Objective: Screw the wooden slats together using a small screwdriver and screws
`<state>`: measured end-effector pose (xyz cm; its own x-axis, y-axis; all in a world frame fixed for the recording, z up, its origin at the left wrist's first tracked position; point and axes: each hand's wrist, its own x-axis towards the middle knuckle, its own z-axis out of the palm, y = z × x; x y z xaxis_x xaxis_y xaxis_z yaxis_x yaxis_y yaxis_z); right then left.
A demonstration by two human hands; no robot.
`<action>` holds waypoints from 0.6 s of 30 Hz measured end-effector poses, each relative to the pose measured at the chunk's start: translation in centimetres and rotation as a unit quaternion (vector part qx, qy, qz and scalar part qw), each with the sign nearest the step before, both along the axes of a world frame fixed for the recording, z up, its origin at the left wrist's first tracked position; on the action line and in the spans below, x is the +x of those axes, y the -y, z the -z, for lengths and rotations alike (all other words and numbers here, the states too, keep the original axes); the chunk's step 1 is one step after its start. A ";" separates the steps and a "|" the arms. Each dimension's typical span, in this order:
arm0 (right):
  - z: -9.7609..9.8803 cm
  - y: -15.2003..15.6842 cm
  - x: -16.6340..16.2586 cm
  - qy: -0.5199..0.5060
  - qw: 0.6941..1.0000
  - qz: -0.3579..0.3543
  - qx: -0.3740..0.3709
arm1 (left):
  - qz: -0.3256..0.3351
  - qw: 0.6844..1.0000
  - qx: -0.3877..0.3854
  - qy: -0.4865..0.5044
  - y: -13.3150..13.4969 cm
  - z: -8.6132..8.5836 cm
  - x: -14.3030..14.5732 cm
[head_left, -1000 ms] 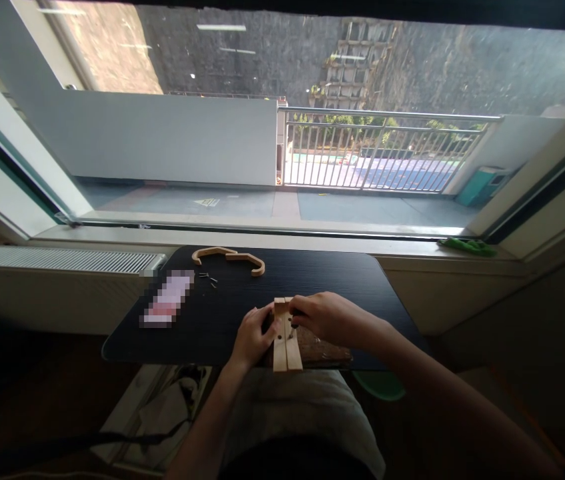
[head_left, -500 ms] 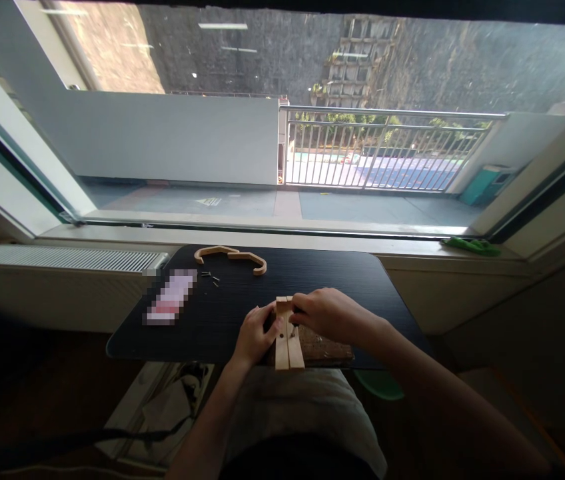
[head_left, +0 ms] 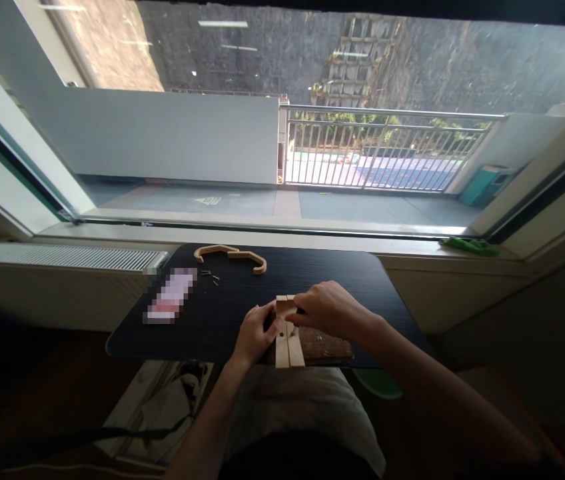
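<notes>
Two pale wooden strips (head_left: 289, 356) lie side by side across a rough brown board (head_left: 330, 345) at the table's near edge. A dark round hole shows in the left strip. My left hand (head_left: 255, 333) is closed around the strips' left side, thumb on top, holding them down. From the right, my right hand (head_left: 325, 308) grips a small dark-handled screwdriver (head_left: 296, 324), mostly hidden by the fingers. It points down at a small dark spot on the right strip; whether a screw sits there is too small to tell.
Two curved wooden hooks (head_left: 247, 256) lie at the far side of the black table (head_left: 322, 270). Several small screws (head_left: 211, 275) lie near a blurred pinkish item (head_left: 170, 297). Beyond are the window sill, a radiator (head_left: 62, 257) at left and a green cloth (head_left: 471, 247) at right.
My right hand has turned and lifted slightly over the strips, its wrist a little higher. My left hand and the wooden strips stay in place.
</notes>
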<state>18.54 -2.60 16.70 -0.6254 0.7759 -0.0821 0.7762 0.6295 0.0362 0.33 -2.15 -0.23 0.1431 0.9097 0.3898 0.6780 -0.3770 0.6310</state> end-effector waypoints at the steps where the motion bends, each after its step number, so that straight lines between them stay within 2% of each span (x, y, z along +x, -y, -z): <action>1: 0.0 -0.1 -0.1 0.002 1.000 0.001 0.002 | 0.001 1.000 -0.003 -0.001 0.0 0.0 0.0; 7: 0.3 -0.1 -0.1 -0.022 1.000 0.004 -0.003 | 0.006 1.000 -0.016 -0.001 0.0 -0.2 0.0; 11: 1.4 0.0 0.3 -0.122 0.992 0.007 -0.022 | 0.004 1.000 -0.013 0.003 0.0 -0.1 0.0; 15: 3.6 0.2 0.4 -0.273 0.961 -0.011 -0.052 | 0.002 1.000 -0.012 0.003 0.1 -0.2 0.0; 18: 4.9 0.3 0.2 -0.359 0.931 0.001 -0.071 | 0.004 1.000 -0.014 0.002 0.1 -0.2 0.0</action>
